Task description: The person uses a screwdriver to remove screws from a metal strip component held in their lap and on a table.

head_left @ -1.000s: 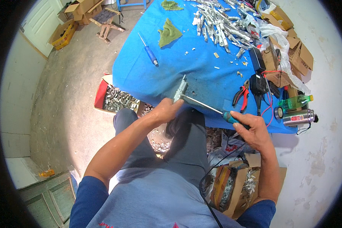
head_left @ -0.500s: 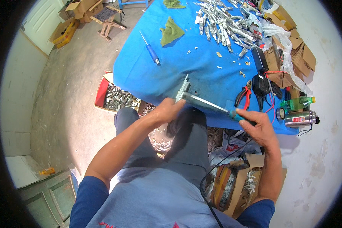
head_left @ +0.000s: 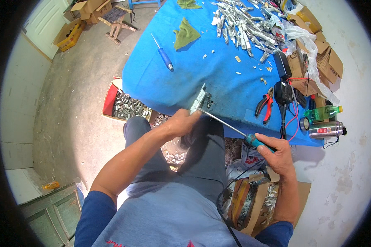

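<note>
My left hand (head_left: 184, 122) is closed on the near end of a narrow light-grey metal part (head_left: 199, 99) at the table's front edge. What kind of part it is I cannot make out. In my right hand (head_left: 278, 155) is a screwdriver (head_left: 254, 140) with a teal handle, its long shaft slanting up and left. The tip meets the part just by my left fingers. Small dark pieces (head_left: 209, 100) lie right beside the part on the cloth. To the right of them rest red-handled pliers (head_left: 264, 105); farther left lies a second screwdriver (head_left: 166, 58) with a blue handle.
A pile of similar silvery parts (head_left: 239, 24) covers the far side of the blue cloth (head_left: 152, 84). Black adapters (head_left: 282, 91), a green bottle (head_left: 323, 112) and a steel flask (head_left: 325, 129) stand at the right. A box of small metal pieces (head_left: 127, 106) sits below the table's left edge.
My right hand has moved slightly down, bringing the screwdriver's tip lower, against the part near my left fingers. My left hand stays almost in place.
</note>
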`<state>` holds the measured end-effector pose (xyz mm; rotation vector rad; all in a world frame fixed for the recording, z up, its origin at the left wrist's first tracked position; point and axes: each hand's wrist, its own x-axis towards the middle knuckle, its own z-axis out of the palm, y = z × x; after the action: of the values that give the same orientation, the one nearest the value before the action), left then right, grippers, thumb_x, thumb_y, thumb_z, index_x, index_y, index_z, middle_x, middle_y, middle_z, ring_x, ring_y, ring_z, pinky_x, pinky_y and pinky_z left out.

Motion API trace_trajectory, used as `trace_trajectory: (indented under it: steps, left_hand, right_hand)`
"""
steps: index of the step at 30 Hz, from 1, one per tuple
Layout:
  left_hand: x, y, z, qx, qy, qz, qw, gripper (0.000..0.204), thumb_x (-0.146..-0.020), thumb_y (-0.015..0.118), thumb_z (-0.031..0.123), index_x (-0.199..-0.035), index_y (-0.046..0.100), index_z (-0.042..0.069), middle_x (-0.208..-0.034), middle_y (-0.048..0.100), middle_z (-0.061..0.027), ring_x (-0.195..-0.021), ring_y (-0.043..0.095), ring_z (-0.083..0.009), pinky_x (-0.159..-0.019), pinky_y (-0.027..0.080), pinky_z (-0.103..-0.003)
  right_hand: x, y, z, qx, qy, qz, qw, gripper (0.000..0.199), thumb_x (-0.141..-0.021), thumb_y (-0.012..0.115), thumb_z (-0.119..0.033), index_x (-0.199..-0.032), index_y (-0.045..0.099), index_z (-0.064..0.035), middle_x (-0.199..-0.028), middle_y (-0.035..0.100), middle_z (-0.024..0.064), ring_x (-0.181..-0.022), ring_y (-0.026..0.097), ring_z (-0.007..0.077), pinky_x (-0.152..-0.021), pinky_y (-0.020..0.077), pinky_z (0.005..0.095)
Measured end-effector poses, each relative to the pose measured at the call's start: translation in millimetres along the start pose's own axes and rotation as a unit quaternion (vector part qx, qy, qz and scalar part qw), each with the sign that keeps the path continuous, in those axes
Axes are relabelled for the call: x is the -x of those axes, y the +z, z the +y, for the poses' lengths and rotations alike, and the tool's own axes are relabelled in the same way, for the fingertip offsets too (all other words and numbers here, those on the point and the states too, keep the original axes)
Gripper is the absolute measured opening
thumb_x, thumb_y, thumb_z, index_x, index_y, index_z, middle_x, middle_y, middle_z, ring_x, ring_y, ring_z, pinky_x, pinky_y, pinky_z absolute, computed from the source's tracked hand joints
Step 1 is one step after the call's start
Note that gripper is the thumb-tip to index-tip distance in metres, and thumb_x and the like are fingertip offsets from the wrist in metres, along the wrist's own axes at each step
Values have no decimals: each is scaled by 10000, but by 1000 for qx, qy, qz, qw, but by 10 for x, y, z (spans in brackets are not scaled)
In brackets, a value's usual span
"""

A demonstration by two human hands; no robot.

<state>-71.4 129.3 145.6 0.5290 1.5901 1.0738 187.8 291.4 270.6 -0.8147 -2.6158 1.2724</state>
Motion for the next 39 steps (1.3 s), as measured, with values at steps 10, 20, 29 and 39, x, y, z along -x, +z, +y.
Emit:
trace_trajectory:
  steps: [10, 20, 29, 39]
  left_hand:
    - [-46, 12, -34, -8, -4, 18, 1000, 476, -969, 498, 482, -679, 445, 108, -552, 349, 39, -452, 304, -74, -399, 222, -267]
    - [-51, 9, -25, -3, -15, 6, 1000, 449, -974, 500, 462, -703, 444, 108, -565, 347, 46, -449, 277, -63, -399, 204, -267]
    - [-45, 10, -37, -3, -7, 9, 1000, 458, -970, 502, 463, -684, 443, 110, -555, 346, 44, -452, 287, -66, -398, 205, -266]
    - [-112, 85, -58, -78, 41, 82, 993, 509, -969, 497, 431, -702, 544, 1, -601, 483, -19, -535, 426, -102, -458, 340, -319]
  right_hand:
    - [-7, 95, 132, -23, -10, 16, 1000, 332, -839, 670, -99, -1159, 660, -15, -966, 713, 116, -850, 642, 129, -767, 491, 273]
    - [-17, 96, 109, -52, 29, 3, 998, 345, -850, 675, -129, -1173, 652, -11, -1050, 701, 126, -954, 635, 144, -855, 480, 283]
    - [-59, 72, 26, -48, 58, -5, 997, 338, -862, 672, -140, -1173, 652, -11, -998, 704, 89, -901, 605, 110, -812, 479, 272]
    - [-75, 109, -165, 66, -38, 39, 996, 329, -841, 665, -130, -1159, 662, -44, -785, 672, 115, -642, 585, 155, -603, 466, 310]
